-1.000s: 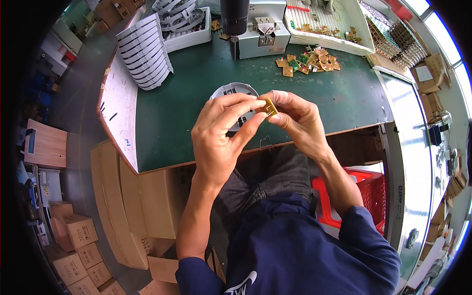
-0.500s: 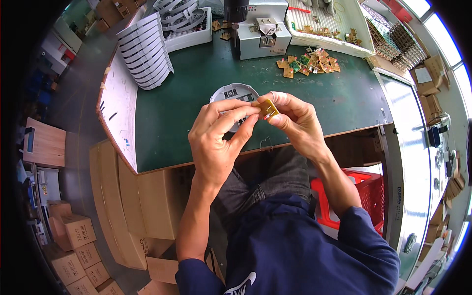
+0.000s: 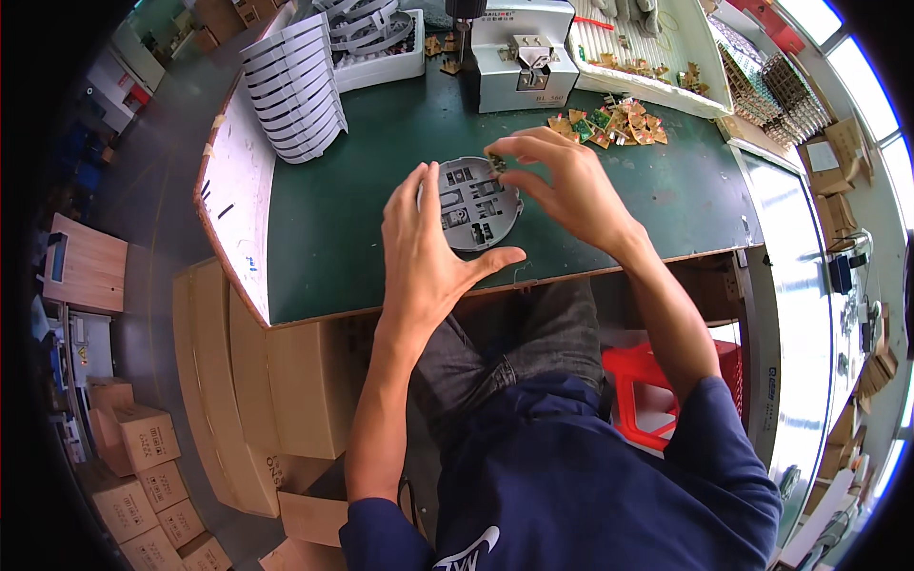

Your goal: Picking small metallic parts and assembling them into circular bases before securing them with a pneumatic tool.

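Note:
A round grey plastic housing (image 3: 464, 202) with several moulded slots lies on the green work table (image 3: 352, 238). My left hand (image 3: 427, 249) is at its left side, fingers stretched and thumb spread below the near rim, with nothing in it. Above the housing's far right rim, my right hand (image 3: 562, 181) pinches a small circuit board (image 3: 496, 163) between thumb and fingertips. Its underside and exact contact with the housing cannot be made out. Beyond this hand lies a pile of small circuit boards (image 3: 624, 124), tan and green.
Stacked grey curved plastic parts (image 3: 293, 100) stand at the far left, beside a white foam box (image 3: 395, 57). A grey machine (image 3: 524, 71) stands at the back. Right of it is a white foam tray (image 3: 647, 76). Below the table are a red stool (image 3: 647, 390) and cardboard boxes (image 3: 295, 390).
My hands have parted. The left has let go of the board and opened beside the housing. My right hand has carried the board up and left, over the housing's far rim.

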Demonstrator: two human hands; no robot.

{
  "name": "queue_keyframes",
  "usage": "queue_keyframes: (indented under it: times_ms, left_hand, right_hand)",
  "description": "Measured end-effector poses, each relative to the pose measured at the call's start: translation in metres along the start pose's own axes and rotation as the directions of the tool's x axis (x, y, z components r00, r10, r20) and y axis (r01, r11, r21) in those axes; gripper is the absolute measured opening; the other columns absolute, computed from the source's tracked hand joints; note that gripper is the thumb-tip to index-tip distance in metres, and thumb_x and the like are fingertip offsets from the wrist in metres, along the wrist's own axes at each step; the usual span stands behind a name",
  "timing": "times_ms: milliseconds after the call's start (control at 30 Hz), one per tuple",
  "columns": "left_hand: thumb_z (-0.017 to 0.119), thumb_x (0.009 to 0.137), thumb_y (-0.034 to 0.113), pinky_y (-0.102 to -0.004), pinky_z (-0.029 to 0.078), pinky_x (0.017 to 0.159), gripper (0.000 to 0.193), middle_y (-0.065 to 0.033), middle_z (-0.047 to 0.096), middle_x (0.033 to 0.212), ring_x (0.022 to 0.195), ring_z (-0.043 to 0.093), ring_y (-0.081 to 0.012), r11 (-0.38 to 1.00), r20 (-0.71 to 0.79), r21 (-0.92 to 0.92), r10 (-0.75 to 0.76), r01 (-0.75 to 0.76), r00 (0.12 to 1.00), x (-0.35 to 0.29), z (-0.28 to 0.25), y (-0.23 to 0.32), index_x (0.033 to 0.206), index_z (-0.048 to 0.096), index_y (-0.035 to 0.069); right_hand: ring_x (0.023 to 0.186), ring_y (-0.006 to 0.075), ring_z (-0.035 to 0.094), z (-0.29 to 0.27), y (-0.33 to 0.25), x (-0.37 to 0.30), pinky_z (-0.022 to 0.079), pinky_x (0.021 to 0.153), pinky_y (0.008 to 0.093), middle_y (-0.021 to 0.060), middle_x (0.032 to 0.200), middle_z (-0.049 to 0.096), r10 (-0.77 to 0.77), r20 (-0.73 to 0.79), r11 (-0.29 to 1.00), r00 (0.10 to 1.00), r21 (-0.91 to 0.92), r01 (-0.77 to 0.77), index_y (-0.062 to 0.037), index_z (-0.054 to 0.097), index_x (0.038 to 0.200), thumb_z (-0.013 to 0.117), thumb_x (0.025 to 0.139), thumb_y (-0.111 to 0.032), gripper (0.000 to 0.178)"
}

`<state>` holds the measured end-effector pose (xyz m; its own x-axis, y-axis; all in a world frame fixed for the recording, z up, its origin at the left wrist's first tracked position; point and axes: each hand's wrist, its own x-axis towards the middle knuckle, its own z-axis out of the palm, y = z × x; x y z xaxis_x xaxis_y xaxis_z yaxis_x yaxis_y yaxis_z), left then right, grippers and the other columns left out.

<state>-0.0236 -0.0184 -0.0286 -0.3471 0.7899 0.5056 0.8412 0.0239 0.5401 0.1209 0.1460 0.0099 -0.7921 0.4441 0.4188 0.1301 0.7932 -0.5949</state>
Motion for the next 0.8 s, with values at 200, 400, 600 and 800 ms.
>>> queue_keyframes:
  times_ms: [200, 400, 600, 800]
  left_hand:
    - [0.093, 0.07, 0.043, -0.0483, 0.044, 0.111, 0.105, -0.0235, 0.05, 0.147, 0.135, 0.048, -0.0401, 0.997, -0.001, -0.056, -0.045, 0.045, 0.999, 0.002, 0.011, -0.006, 0.147, 0.043, -0.007]
    - [0.093, 0.069, 0.045, -0.0486, 0.046, 0.109, 0.101, -0.0248, 0.051, 0.146, 0.13, 0.052, -0.0407, 0.994, 0.008, -0.084, -0.066, 0.066, 0.998, 0.003, 0.011, -0.005, 0.142, 0.047, -0.009]
    - [0.093, 0.07, 0.043, -0.0485, 0.047, 0.108, 0.094, -0.0238, 0.051, 0.145, 0.129, 0.052, -0.0403, 0.996, 0.016, -0.056, -0.073, 0.073, 0.997, 0.004, 0.008, -0.002, 0.139, 0.053, -0.007]
    - [0.092, 0.072, 0.039, -0.0469, 0.048, 0.108, 0.088, -0.0216, 0.051, 0.148, 0.13, 0.053, -0.0392, 0.995, 0.039, -0.035, -0.096, 0.098, 0.995, 0.004, 0.007, 0.0, 0.139, 0.055, -0.004]
  right_hand:
    - [0.106, 0.0382, 0.068, 0.023, 0.005, 0.028, 0.056, 0.091, 0.044, 0.0188, 0.118, 0.07, -0.143, 0.105, 0.974, 0.984, -0.16, 0.159, -0.0007, 0.068, 0.12, 0.071, 0.091, -0.007, 0.03]
    - [0.1, 0.038, 0.068, 0.032, 0.001, 0.029, 0.058, 0.087, 0.0437, 0.0187, 0.111, 0.069, -0.117, 0.193, 0.958, 0.974, -0.236, 0.162, 0.0014, 0.068, 0.12, 0.07, 0.087, 0.0, 0.034]
    - [0.104, 0.0382, 0.068, 0.03, -0.001, 0.027, 0.059, 0.086, 0.0423, 0.0182, 0.113, 0.069, -0.166, 0.224, 0.917, 0.96, -0.323, 0.234, 0.0012, 0.067, 0.124, 0.07, 0.082, 0.003, 0.042]
    - [0.104, 0.0382, 0.07, 0.032, 0.009, 0.012, 0.061, 0.087, 0.0409, 0.0188, 0.118, 0.07, -0.218, 0.029, 0.946, 0.975, -0.239, 0.219, 0.0008, 0.068, 0.122, 0.07, 0.09, -0.004, 0.032]
